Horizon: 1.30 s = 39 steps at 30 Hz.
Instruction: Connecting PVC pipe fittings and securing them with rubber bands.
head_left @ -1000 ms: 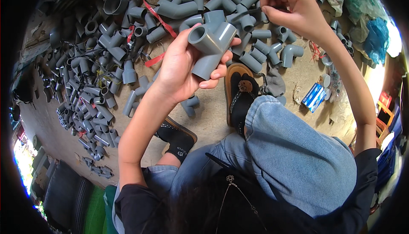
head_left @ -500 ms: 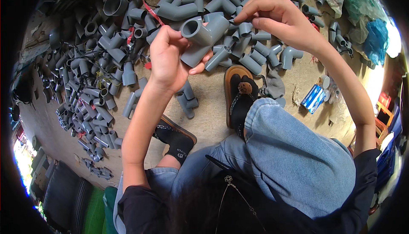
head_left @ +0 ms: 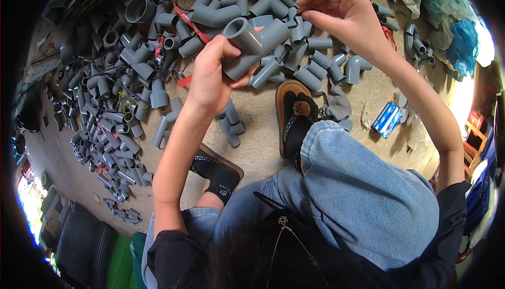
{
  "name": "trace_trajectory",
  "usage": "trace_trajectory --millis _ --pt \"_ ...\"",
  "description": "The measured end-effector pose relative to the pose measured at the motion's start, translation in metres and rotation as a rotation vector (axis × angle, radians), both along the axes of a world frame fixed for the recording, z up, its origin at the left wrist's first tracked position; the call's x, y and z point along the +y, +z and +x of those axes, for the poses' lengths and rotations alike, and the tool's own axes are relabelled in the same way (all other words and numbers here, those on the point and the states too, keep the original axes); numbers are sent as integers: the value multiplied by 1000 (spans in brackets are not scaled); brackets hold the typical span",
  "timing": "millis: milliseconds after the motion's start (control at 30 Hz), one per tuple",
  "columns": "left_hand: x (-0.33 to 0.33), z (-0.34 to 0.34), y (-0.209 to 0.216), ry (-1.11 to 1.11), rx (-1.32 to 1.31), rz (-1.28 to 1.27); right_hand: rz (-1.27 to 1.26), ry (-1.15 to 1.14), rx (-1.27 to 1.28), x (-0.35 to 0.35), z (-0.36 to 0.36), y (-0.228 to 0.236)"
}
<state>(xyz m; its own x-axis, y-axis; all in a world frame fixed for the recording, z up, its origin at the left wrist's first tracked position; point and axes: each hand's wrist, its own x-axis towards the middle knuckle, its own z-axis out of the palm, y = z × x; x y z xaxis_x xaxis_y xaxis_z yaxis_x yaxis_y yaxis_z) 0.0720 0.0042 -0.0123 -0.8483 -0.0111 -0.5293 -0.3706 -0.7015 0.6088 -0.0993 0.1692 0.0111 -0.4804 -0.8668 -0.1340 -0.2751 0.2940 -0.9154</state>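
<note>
My left hand (head_left: 210, 70) is closed around a grey plastic pipe tee (head_left: 252, 44), held tilted above the floor. One round opening of the tee faces up toward me. Up and to the right of it, apart from the tee, my right hand (head_left: 339, 12) is pinched at thumb and forefinger. A tiny dark bit shows at those fingertips, too small to name. Behind my left hand runs a red ribbon (head_left: 181, 15); whether the hand touches it I cannot tell.
Loose grey pipe fittings (head_left: 139, 60) cover the floor ahead and to the left. My sandalled feet (head_left: 294, 123) are below my hands. At the right lie a blue-and-white box (head_left: 387, 119), a blue plastic bag (head_left: 463, 47) and clear bags. A green mesh thing (head_left: 120, 257) is at lower left.
My right hand has moved up and slightly away from the tee's far end. The tee, still in my left hand, has shifted a little to the right.
</note>
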Motion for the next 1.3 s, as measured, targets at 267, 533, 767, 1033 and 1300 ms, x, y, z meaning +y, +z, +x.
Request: trace_trajectory --millis 267,533,767,1033,1300 --pt "-2 5 -15 64 -18 21 22 -51 44 1 2 -2" --pt "-2 2 -14 41 -5 0 -36 -40 -71 2 10 -3" --pt "8 -8 -2 103 89 58 18 20 -253 4 7 -5" --pt "27 -12 -16 451 112 -255 48 -116 -462 5 24 -6" --pt "41 -17 -7 680 314 -240 -25 -269 -735 12 25 -19"
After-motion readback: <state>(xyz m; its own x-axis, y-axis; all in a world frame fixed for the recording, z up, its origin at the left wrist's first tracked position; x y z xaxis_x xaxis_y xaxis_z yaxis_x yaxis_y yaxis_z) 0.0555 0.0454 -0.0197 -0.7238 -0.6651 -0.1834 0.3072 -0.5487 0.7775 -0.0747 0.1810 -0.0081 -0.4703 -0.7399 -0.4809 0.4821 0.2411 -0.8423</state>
